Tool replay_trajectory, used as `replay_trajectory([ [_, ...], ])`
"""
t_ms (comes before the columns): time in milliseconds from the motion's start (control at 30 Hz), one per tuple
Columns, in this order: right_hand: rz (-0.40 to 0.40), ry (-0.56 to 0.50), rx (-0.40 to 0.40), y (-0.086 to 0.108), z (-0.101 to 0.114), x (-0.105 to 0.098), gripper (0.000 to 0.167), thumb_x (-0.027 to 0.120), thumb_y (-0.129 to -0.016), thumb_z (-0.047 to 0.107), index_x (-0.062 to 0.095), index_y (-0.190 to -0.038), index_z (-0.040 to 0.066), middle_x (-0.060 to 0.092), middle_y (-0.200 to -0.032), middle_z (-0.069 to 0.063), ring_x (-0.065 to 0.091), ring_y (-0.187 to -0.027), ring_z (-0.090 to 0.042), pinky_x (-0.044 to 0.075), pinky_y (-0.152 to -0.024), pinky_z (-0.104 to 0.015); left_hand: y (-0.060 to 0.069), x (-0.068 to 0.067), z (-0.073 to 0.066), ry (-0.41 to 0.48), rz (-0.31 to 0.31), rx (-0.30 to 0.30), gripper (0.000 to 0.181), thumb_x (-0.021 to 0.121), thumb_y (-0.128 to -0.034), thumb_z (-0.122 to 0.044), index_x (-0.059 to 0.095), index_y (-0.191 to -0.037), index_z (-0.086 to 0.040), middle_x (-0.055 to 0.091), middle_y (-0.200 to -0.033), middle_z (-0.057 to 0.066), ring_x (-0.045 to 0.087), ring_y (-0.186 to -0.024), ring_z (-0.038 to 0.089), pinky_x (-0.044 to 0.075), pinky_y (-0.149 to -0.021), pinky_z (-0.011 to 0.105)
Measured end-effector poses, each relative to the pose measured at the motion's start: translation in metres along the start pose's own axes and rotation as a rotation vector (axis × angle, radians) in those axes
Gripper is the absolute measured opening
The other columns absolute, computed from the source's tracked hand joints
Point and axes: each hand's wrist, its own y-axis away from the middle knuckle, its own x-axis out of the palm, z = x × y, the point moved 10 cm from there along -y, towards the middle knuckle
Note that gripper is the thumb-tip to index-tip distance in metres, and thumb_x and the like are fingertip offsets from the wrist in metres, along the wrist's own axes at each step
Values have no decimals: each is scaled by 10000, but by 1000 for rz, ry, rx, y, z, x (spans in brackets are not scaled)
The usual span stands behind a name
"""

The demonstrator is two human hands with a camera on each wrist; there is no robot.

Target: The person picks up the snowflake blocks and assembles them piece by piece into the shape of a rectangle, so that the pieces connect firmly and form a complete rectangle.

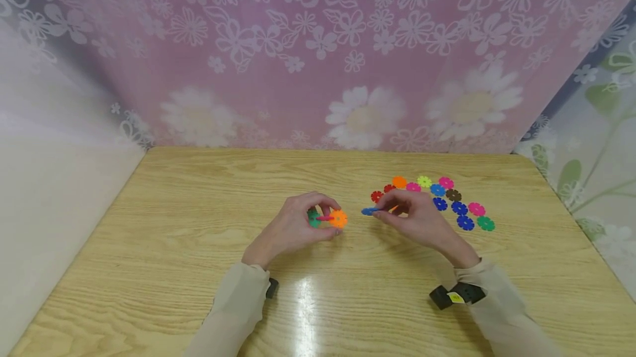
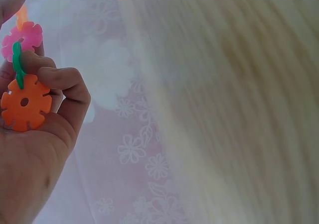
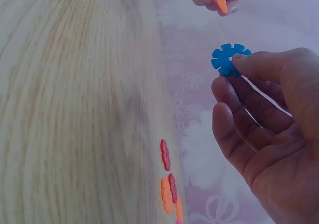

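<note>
Here, at left, the left hand [image 1: 296, 216] is raised over the worktop [image 1: 169, 268], fingers curled round a linked chain of slotted discs [image 1: 339, 219]: orange, green, pink, orange. Across a small gap, a blue disc [image 1: 368, 211], pinched in the fingers of the right hand [image 1: 417, 218]. Beyond and rightward, loose discs [image 1: 459, 208] lie flat, mixed colours, the green one farthest right.

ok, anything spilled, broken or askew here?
Nothing stands out. Left hand holds a chain of slotted-together discs, right hand pinches a blue disc; loose discs lie on the table, some partly hidden, no visible breaks.
</note>
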Motion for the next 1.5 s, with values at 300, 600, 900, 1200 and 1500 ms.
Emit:
replay_trajectory([
  [300,10,-57,-15,0,10,7,91,770,-901,62,729,-955,123,736,-919,-23,706,-813,-96,600,-714,-269,0,0,0,0,-3,2,324,853,-827,-296,709,-1117,-270,660,-939,-84,572,-761,110,508,-705,249],
  [600,51,-138,-45,-2,21,16,98,773,-895,52,739,-954,123,747,-922,-30,728,-807,-179,603,-725,-266,-1,1,-1,27,13,7,314,841,-838,-284,703,-1118,-259,688,-973,29,571,-729,123,505,-684,245],
  [900,66,-194,-60,-3,23,20,88,758,-905,38,743,-956,107,747,-928,-57,731,-803,-320,605,-711,-270,-1,2,-1,17,20,15,315,838,-840,-262,699,-1122,-246,695,-979,54,568,-711,131,503,-673,245],
  [1200,67,-231,-90,-3,29,24,95,750,-905,17,744,-969,86,750,-932,-81,728,-803,-342,610,-716,-268,-1,0,-2,2,9,15,301,837,-841,-264,704,-1111,-251,698,-973,31,598,-782,155,516,-715,255],
  [1500,65,-279,-79,-3,27,28,102,747,-897,-10,736,-969,62,735,-938,-108,734,-808,-299,616,-769,-259,0,0,-4,17,5,31,303,855,-835,-235,712,-1102,-225,666,-932,-80,601,-809,137,525,-736,245],
])
